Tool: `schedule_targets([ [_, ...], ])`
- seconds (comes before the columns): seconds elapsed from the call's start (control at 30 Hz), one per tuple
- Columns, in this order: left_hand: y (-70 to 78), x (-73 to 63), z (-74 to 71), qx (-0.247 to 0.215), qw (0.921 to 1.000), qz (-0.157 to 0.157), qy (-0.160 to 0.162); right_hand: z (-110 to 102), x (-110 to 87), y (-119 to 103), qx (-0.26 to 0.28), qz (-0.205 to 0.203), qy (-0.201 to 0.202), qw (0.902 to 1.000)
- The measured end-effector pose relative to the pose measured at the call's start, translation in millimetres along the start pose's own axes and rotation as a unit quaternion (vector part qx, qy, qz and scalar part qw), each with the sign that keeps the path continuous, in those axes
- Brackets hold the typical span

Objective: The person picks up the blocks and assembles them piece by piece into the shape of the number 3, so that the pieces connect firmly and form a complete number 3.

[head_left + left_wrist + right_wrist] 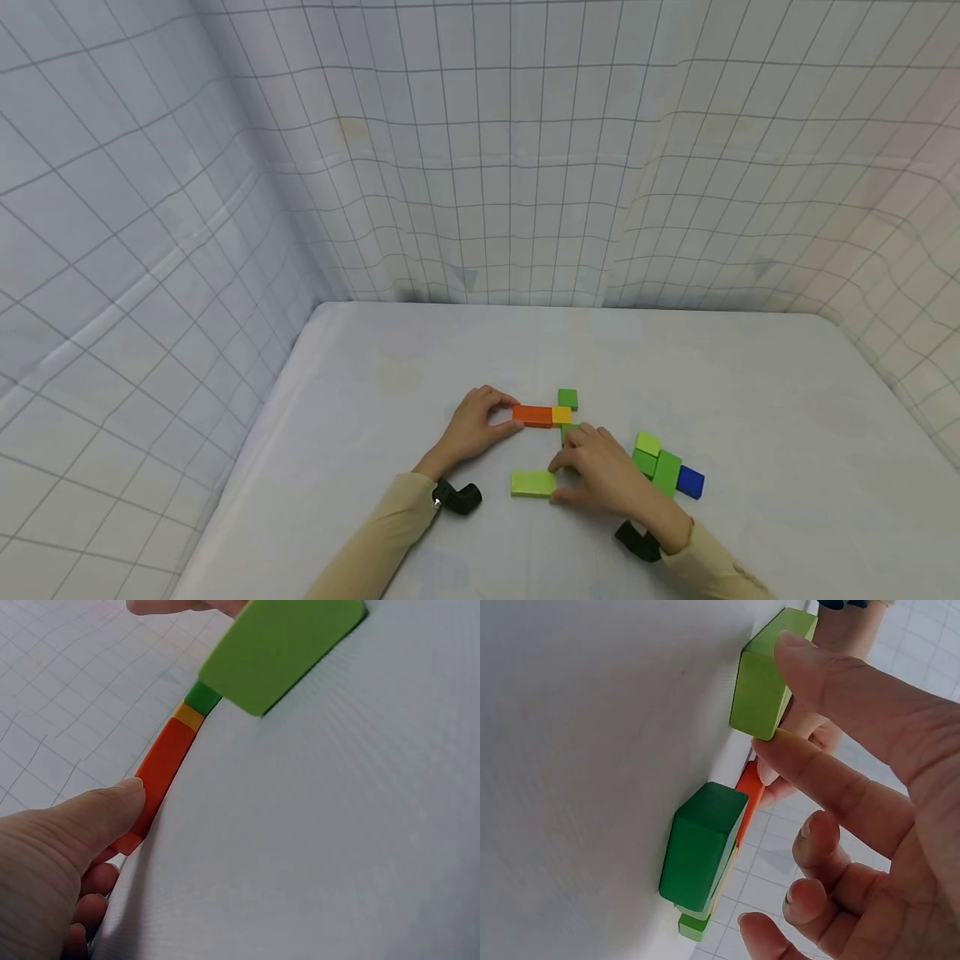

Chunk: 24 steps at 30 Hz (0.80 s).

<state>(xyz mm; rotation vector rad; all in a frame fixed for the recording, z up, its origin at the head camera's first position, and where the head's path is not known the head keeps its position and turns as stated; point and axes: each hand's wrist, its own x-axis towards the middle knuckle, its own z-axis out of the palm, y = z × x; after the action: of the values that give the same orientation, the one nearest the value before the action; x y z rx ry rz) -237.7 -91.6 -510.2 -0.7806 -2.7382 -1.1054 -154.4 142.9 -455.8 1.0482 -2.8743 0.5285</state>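
Note:
My left hand [472, 427] holds the left end of a flat orange-red block [532, 416] between thumb and fingers. A small yellow block [562, 417] sits against that block's right end. Behind the yellow piece lies a small green block [567, 399], and in front of it a darker green block [699, 847], partly covered by my right hand in the head view. My right hand [603, 473] pinches the right end of a lime-green block [532, 484] with thumb and index finger, nearer to me than the orange-red row. Its other fingers are loosely bent.
To the right of my right hand lies a cluster: a lime square [648, 443], a green block [644, 462], a longer green block [667, 472] and a blue block [690, 482]. A white table [390, 358] carries everything, with grid-patterned cloth [480, 167] hanging around it.

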Motion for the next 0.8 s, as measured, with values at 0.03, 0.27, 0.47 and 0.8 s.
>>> schedule_targets([
  [0.03, 0.2, 0.0, -0.1, 0.0, 1.0, -0.001, 0.0, 0, 1.2, 1, 0.005, 0.001, 0.0, 1.0],
  [0.27, 0.1, 0.4, 0.2, 0.003, 1.0, -0.004, -0.004, 1, 6.5, 6, 0.014, 0.003, 0.013, 0.9998],
  [0.47, 0.2, 0.5, -0.2, 0.003, 1.0, -0.005, -0.003, 0, 6.6, 9, 0.008, 0.007, 0.014, 0.9998],
  [0.8, 0.6, -0.6, 0.7, 0.004, 1.0, -0.005, -0.002, -3, 6.4, 13, 0.012, 0.013, -0.013, 0.9998],
])
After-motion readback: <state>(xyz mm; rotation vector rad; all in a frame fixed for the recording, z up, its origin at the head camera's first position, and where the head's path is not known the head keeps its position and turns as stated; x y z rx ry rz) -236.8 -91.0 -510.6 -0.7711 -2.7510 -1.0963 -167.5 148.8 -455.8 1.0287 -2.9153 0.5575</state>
